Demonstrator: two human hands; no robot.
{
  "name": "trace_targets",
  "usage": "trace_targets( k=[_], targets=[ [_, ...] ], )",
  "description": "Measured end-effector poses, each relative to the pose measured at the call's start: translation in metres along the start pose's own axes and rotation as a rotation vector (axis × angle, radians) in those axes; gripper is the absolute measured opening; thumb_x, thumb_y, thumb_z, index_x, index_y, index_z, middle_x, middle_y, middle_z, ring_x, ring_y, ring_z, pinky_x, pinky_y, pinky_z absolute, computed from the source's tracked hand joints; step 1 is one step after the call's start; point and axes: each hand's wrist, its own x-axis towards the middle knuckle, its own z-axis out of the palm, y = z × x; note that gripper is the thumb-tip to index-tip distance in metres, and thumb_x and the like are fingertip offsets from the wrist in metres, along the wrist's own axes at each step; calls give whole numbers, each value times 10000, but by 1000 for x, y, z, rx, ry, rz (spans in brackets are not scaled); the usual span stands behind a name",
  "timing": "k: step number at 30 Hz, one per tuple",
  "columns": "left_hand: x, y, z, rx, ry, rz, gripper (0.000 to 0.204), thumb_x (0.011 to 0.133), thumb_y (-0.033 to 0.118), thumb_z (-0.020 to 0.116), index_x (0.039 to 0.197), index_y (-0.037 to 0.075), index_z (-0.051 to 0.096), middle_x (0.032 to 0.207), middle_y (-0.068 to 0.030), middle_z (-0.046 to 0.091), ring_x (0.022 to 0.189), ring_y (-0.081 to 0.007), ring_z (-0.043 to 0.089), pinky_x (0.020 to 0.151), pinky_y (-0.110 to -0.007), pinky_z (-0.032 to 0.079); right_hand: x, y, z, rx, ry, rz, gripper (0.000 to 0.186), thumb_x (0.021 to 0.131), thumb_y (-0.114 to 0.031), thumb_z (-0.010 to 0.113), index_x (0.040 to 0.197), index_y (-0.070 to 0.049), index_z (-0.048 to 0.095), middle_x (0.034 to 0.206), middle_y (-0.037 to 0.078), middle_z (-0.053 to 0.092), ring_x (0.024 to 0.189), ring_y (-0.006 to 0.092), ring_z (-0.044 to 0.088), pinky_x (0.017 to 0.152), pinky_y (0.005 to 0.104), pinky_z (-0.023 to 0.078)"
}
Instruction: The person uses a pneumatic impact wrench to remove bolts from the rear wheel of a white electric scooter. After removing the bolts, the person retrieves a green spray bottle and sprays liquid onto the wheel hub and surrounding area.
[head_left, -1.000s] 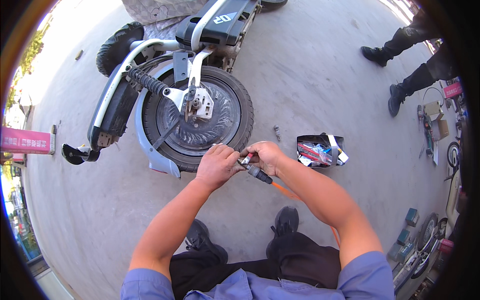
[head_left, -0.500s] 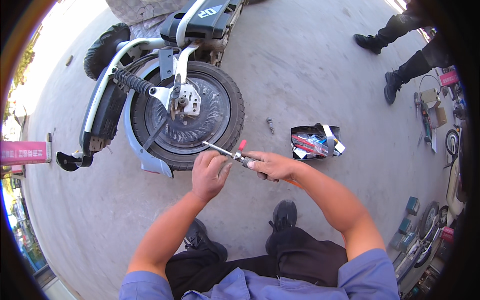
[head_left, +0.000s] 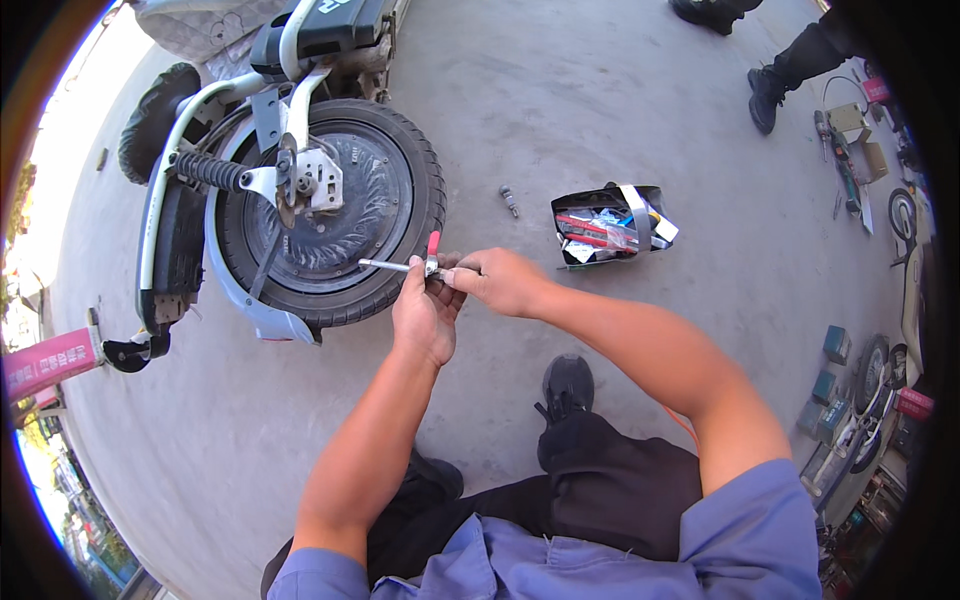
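In front of me, near the lower edge of the tyre, I hold a valve with a red lever and a slim, pale metal tube pointing left. My left hand is closed around the valve body from below, its thumb against the base of the tube. With thumb and fingers my right hand pinches the valve's right end, which they mostly cover. Just beyond lies a scooter's rear wheel with a black tyre and dark hub, its scooter lying on its side.
A metal fitting lies on the concrete to the right of the wheel. Farther right stands an open black box of tools and packets. A bystander's black shoe is at the upper right. An orange hose shows by my right arm.
My left hand has turned palm-up and closed on the valve body. My right hand has shifted its hold at the valve's right end. The whole view has moved, so the scooter sits farther left.
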Motion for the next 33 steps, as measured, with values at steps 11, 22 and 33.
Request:
trace_targets(
  k=[11,22,33],
  targets=[
    [1,-1,-7,-44,-30,-37,343,1040,386,382,1069,92,557,1067,-96,665,1029,-247,639,877,-365,501,-50,47,-13,-395,-53,30,528,900,-562,492,1123,-111,650,984,164,694,956,349,649,809,452,495],
    [10,-5,-9,-51,-63,-25,286,1025,362,432,1069,102,541,1089,-103,652,1026,-255,639,855,-360,514,-133,241,-13,-809,317,224,335,814,-300,657,1063,-76,648,1120,126,620,1083,310,560,931,422,450],
    [9,-10,-3,-55,-27,-28,421,975,496,493,1096,94,520,1111,-112,621,1058,-263,617,888,-367,490,-50,217,3,-587,230,-11,219,831,-112,563,1043,-71,599,1090,162,613,1020,359,591,863,481,482]
  ],
)
